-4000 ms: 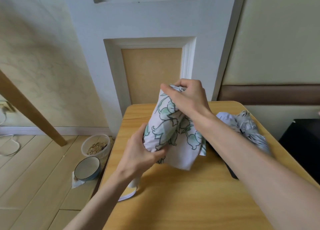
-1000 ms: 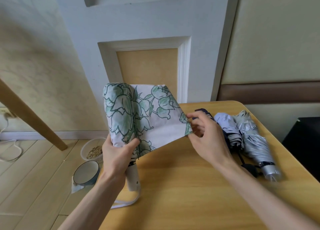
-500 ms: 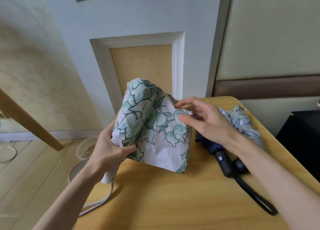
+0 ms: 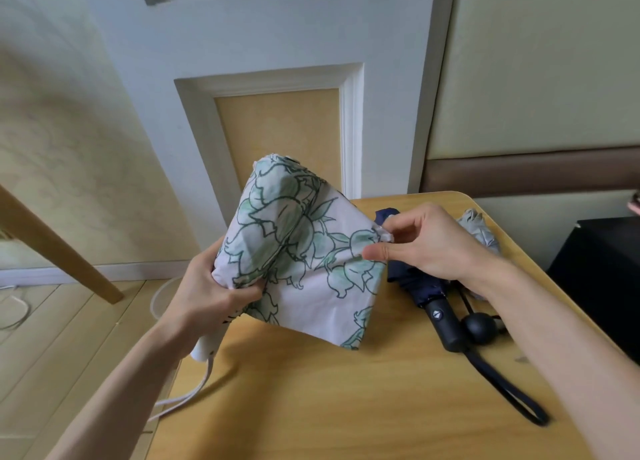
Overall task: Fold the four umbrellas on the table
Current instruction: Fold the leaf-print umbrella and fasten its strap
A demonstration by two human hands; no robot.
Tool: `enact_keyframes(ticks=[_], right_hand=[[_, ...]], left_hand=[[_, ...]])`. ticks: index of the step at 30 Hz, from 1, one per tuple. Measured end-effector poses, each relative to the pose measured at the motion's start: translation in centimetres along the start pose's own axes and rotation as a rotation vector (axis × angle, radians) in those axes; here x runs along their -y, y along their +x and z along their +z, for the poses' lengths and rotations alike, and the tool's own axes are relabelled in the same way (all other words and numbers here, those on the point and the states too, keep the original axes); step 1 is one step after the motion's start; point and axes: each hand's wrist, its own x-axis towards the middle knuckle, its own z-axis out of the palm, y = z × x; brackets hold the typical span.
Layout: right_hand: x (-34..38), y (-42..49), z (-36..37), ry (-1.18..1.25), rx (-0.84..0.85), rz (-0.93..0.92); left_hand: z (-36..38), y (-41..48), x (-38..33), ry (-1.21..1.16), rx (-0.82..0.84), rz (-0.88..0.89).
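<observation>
Floral umbrella [image 4: 294,251], raised over the worktop [image 4: 346,407]: light, limp cloth on thin ribs, one observer judges, best taken at a rib tip.

– Exactly there, a second replies: fingers of the right hand [image 4: 426,244] pinch that tip, drawing the panel taut, while the left hand [image 4: 207,293] grips the bundled folds. Half a second earlier, the right fingers lay extended on the panel's edge.

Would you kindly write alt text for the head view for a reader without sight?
The left hand grips the bundled floral umbrella over a wooden table while the right hand pinches its canopy edge. A navy umbrella and a grey umbrella lie nearby.
</observation>
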Motion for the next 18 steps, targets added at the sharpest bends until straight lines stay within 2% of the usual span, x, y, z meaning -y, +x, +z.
enact_keyframes(ticks=[6,10,13,18], right_hand=[[-0.3,-0.2,-0.3,0.162,0.026,0.091],[-0.3,0.4,0.5,0.095,-0.078,0.035],[-0.4,0.4,0.8,0.09,-0.096,0.002],[0.0,0.3,1.0,0.085,-0.13,0.046]], left_hand=[[-0.5,-0.1,0.2,0.008,-0.008,-0.005],[-0.5,-0.2,0.3,-0.002,-0.008,0.001],[-0.3,-0.2,0.3,-0.007,-0.006,0.001],[-0.1,-0.1,0.6,-0.041,-0.005,-0.031]])
